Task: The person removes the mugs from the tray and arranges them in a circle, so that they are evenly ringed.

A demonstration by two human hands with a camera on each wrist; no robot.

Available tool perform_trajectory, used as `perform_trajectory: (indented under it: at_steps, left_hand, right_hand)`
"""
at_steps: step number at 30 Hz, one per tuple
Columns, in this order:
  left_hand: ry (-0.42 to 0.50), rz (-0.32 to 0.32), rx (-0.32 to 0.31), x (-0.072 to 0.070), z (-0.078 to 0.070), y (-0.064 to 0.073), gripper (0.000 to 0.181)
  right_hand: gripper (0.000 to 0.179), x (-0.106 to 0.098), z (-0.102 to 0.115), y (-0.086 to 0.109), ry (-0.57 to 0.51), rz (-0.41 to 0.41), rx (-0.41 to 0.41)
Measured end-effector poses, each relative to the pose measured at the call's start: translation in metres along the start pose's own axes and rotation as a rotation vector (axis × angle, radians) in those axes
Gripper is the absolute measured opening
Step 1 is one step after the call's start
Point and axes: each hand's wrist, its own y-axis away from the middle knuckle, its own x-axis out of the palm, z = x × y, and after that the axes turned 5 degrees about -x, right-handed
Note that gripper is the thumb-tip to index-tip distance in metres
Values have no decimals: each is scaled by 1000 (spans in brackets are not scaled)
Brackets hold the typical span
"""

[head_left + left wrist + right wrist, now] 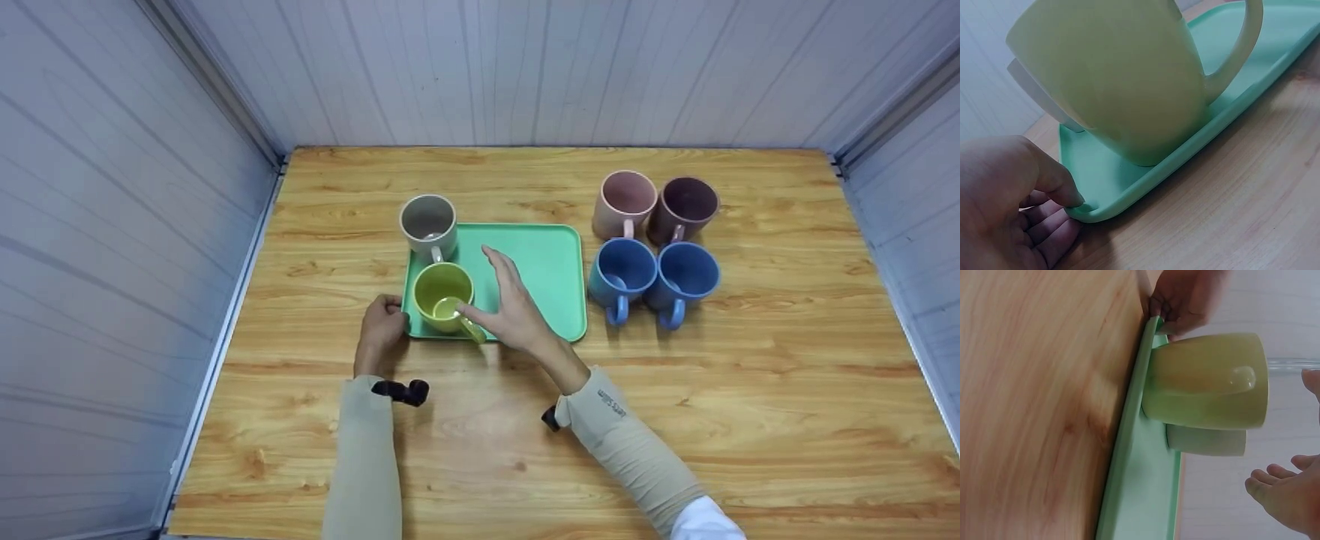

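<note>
My left hand [382,326] grips the near left corner of the green tray [525,262], its thumb on the rim and fingers curled beneath, as the left wrist view shows. A yellow-green mug [1123,73] stands upright on the tray close to that corner, its handle [1235,56] toward the front right. Behind it, a grey mug [429,217] is upright at the tray's back left. Over the tray, to the right of the yellow-green mug, is my right hand [514,307], thumb and fingers spread. In the right wrist view, that hand [1289,495] appears apart from the mug and holds nothing.
Right of the tray stand a pink mug [626,202], a dark purple mug [684,208] and two blue mugs [621,274], grouped closely with handles toward the front. White panels [495,75] enclose the wooden table [480,465] at the back and sides.
</note>
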Motion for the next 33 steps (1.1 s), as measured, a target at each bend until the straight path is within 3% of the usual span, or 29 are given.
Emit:
perform_trajectory:
  at_steps: [18,33]
  left_hand:
    - [-12,-5,15,-1,0,-1,36]
    - [-36,-16,31,0,1,-1,37]
  right_hand:
    - [102,26,-6,-3,-34,110,103]
    - [106,38,-10,-5,-73,96,96]
